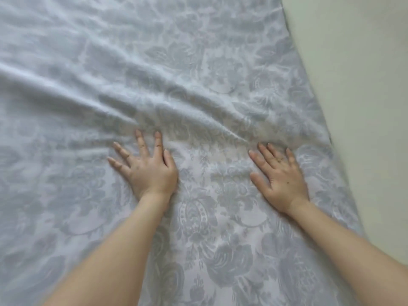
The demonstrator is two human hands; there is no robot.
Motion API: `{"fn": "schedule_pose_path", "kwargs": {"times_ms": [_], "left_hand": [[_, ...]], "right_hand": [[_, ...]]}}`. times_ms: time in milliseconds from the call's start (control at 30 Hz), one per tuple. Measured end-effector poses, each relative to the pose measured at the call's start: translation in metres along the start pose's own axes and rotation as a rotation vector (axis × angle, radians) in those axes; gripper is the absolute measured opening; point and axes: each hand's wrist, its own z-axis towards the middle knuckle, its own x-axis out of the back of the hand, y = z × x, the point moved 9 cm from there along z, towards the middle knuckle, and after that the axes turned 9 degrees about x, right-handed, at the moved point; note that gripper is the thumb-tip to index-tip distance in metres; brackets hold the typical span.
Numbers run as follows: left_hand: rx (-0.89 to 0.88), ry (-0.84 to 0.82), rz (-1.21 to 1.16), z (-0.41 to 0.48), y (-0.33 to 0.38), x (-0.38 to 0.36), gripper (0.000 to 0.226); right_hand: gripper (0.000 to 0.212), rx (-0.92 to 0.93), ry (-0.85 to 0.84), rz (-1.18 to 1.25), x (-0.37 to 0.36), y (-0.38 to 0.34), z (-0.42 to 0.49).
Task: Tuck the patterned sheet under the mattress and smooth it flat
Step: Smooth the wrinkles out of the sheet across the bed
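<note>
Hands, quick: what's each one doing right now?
Left hand: open, fingers spread, pressing flat on the patterned sheet.
Right hand: open, flat on the sheet too.

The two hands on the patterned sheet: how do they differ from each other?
The left hand has its fingers fanned wide; the right hand keeps them closer together. The left hand lies toward the middle of the patterned sheet; the right hand lies near its edge, by the plain pale surface. Both lie flat, palm down, fingers straight, just short of a ridge of wrinkles.
</note>
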Motion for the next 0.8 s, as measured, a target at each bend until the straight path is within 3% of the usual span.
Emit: {"fn": "schedule_pose_path", "kwargs": {"times_ms": [100, 167, 233, 267, 300, 367, 433, 467, 567, 633, 733, 800], "left_hand": [[-0.014, -0.028, -0.055, -0.002, 0.003, 0.001, 0.053], [0.010, -0.056, -0.053, 0.003, 0.002, 0.001, 0.054], [0.022, -0.027, -0.053, 0.004, 0.001, 0.009, 0.060], [0.018, -0.024, -0.042, 0.005, 0.001, 0.011, 0.058], [0.016, -0.047, -0.019, 0.006, 0.001, 0.011, 0.053], [0.083, -0.187, 0.029, 0.009, -0.006, -0.002, 0.065], [0.084, -0.143, 0.015, 0.014, -0.011, -0.007, 0.061], [0.021, -0.103, 0.008, 0.015, -0.007, -0.006, 0.056], [-0.070, -0.091, -0.014, 0.010, 0.001, -0.004, 0.051], [-0.065, -0.102, -0.006, 0.015, -0.002, -0.003, 0.053], [-0.079, 0.028, 0.001, 0.094, 0.027, 0.011, 0.058], [-0.061, 0.013, 0.007, 0.175, 0.072, 0.012, 0.060]], "right_hand": [[0.060, -0.106, 0.207, 0.231, 0.040, -0.038, 0.025], [0.054, 0.023, 0.268, 0.621, 0.066, -0.106, 0.087], [0.046, 0.310, 0.081, 0.917, 0.078, -0.199, 0.156], [0.044, 0.451, -0.048, 0.925, 0.075, -0.247, 0.182], [0.044, 0.571, -0.178, 0.875, 0.066, -0.291, 0.200], [0.045, 0.742, -0.333, 0.624, 0.035, -0.339, 0.224], [0.046, 0.797, -0.299, 0.295, 0.010, -0.314, 0.249], [0.048, 0.723, -0.233, 0.175, 0.002, -0.267, 0.266], [0.068, 0.184, -0.067, 0.033, 0.014, -0.045, 0.300], [0.076, -0.011, 0.005, -0.029, 0.021, 0.045, 0.294], [0.069, -0.007, 0.096, -0.037, 0.015, 0.050, 0.304], [0.067, 0.029, 0.113, -0.009, 0.012, 0.042, 0.307]]}}
